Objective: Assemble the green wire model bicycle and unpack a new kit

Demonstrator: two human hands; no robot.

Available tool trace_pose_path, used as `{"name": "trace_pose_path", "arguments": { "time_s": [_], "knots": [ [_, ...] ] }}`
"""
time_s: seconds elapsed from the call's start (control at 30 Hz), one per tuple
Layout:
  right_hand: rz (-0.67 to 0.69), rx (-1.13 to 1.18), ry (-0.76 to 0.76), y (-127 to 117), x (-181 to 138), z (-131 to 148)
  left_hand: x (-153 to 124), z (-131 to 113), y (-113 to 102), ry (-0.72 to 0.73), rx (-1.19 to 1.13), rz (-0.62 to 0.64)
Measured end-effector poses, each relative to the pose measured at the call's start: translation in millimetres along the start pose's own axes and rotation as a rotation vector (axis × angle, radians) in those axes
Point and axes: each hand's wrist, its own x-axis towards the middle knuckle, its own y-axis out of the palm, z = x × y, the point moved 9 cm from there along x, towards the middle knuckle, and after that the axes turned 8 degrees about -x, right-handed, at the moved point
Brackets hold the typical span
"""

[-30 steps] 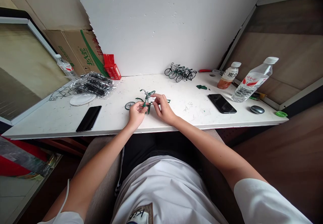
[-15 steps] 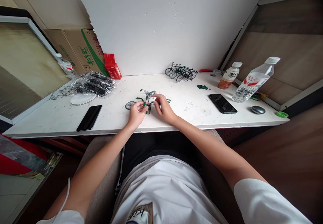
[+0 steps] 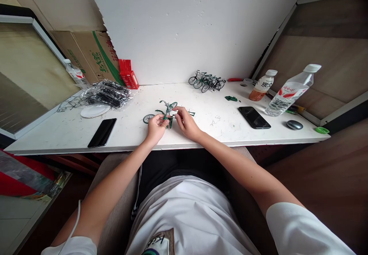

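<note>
Judging by the pose, fine fitting work on a green model bicycle [image 3: 168,108] is under way, near the front edge of the tabletop [image 3: 129,130]. The bicycle is pinched between the thumb and fingers of the left hand [image 3: 156,128]; the right hand [image 3: 186,122] is held close beside it, its thumb and fingers nearly together (whether a small part is gripped there cannot be told). A spoked wheel [image 3: 148,118] is seen beside the left hand, its attachment unclear. A steady left-hand pinch and careful right-hand alignment seem to be called for by the next move.
</note>
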Motion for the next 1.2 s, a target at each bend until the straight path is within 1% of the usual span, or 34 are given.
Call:
{"name": "trace_pose_path", "arguments": {
  "time_s": [0.13, 0.23, 0.4, 0.57, 0.97, 1.2],
  "knots": [
    [-0.028, -0.036, -0.079, 0, -2, 7, 1, -1, -1, 0.014, -0.022, -0.003],
    [-0.022, -0.057, -0.114, -1, -2, 14, 0, -5, 1, 0.033, -0.040, 0.012],
    [0.017, -0.016, -0.065, -3, 0, 12, -2, -9, 4, 0.040, -0.032, 0.037],
    [-0.009, 0.023, -0.012, -2, 0, 3, -2, -10, 6, 0.034, -0.018, 0.049],
    [-0.020, -0.019, -0.102, 0, -1, 11, -1, -10, 2, 0.036, 0.010, 0.028],
    [-0.001, -0.057, -0.107, 0, 0, 15, 0, -8, 1, 0.035, -0.005, 0.004]
  ]
}}
